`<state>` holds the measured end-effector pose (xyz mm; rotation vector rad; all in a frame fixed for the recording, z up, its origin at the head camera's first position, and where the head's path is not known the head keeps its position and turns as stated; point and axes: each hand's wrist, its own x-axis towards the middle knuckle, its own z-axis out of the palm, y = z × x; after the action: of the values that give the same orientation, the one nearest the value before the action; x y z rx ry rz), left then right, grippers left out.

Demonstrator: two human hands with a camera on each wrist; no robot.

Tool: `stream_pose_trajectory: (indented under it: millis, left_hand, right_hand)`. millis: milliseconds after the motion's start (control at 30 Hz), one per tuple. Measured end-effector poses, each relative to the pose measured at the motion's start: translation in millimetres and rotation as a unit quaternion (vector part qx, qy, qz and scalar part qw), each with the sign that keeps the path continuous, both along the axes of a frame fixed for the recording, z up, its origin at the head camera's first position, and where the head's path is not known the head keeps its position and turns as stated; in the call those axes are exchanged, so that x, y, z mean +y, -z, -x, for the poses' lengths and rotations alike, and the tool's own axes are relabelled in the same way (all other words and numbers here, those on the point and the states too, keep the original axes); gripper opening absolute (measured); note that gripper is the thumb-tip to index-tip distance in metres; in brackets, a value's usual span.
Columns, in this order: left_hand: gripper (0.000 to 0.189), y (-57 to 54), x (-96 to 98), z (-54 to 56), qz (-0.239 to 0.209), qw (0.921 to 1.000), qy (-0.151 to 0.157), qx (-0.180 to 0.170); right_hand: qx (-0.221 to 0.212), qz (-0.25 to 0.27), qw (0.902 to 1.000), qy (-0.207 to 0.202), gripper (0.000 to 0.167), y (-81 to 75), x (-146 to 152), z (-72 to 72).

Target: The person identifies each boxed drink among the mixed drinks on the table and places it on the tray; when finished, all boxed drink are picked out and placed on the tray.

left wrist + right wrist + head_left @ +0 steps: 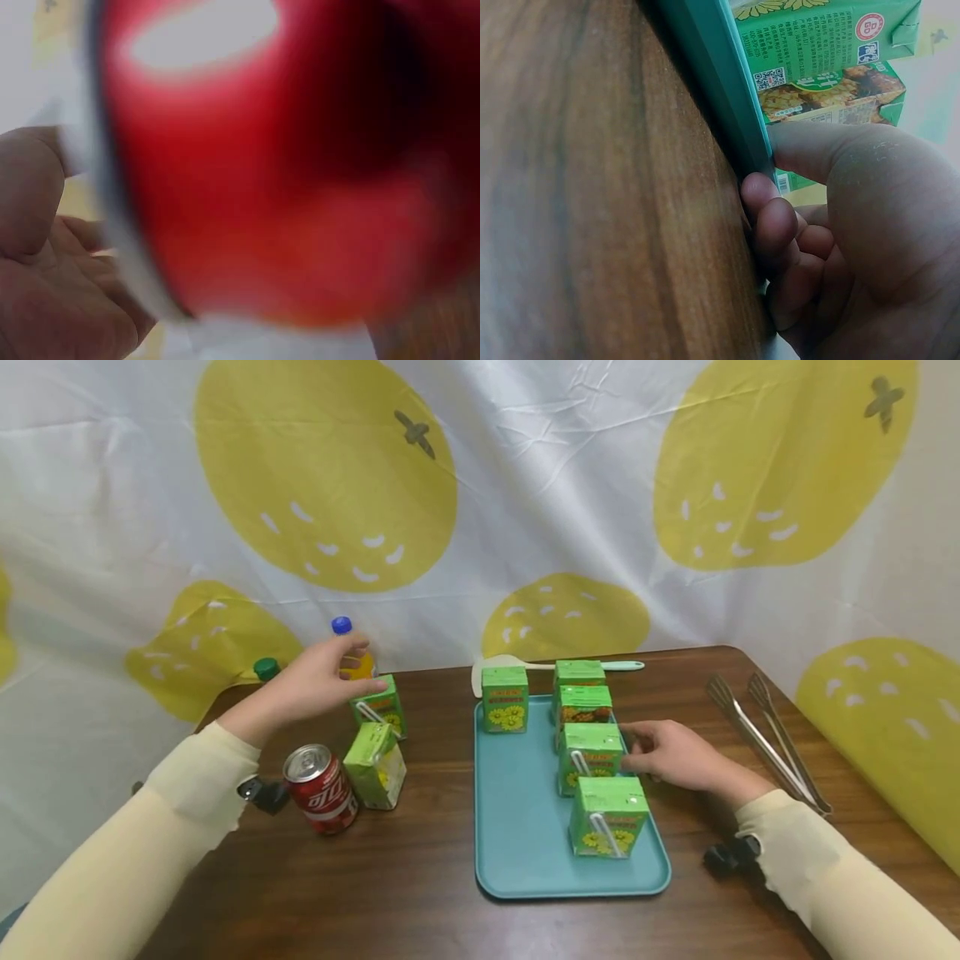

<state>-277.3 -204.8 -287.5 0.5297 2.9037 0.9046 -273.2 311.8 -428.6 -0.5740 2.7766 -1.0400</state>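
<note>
My right hand (671, 760) grips the right rim of the teal tray (510, 835). In the right wrist view, its thumb (802, 146) lies on the rim and its fingertips (776, 225) are curled beneath. Several green drink cartons (609, 827) stand on that tray, most in a row along its right side. My left hand (307, 685) hovers with fingers spread over a drink carton (386, 712) at the back; whether the thumb touches it I cannot tell. A second loose carton (375, 768) stands tilted beside a red cola can (322, 789), which blocks most of the left wrist view.
Behind my left hand stands a bottle with a blue cap (341, 625); a green cap (266, 668) shows farther left. A pale spatula (487, 670) lies behind the tray. Metal tongs (772, 747) lie at the right. A lemon-print cloth (555, 510) hangs along the table's back edge.
</note>
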Motion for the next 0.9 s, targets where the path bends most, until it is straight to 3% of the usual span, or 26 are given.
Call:
stream_pose_trajectory:
  millis: [267, 567, 900]
  left_hand:
    - [0.088, 19.8, -25.4, 8.4, 0.040, 0.9991, 0.012, -0.004]
    - [0.090, 49.1, -42.9, 20.2, 0.032, 0.9991, 0.027, -0.008]
    - [0.078, 76.7, -38.5, 30.0, 0.033, 0.9980, 0.021, 0.049]
  right_hand:
    - [-0.007, 0.007, 0.9999, -0.002, 0.074, 1.5, -1, -1.1]
    - [-0.008, 0.010, 0.9999, -0.003, 0.073, 2.2, 0, -2.0]
    - [-0.011, 0.011, 0.9999, 0.000, 0.074, 3.0, 2, -2.0]
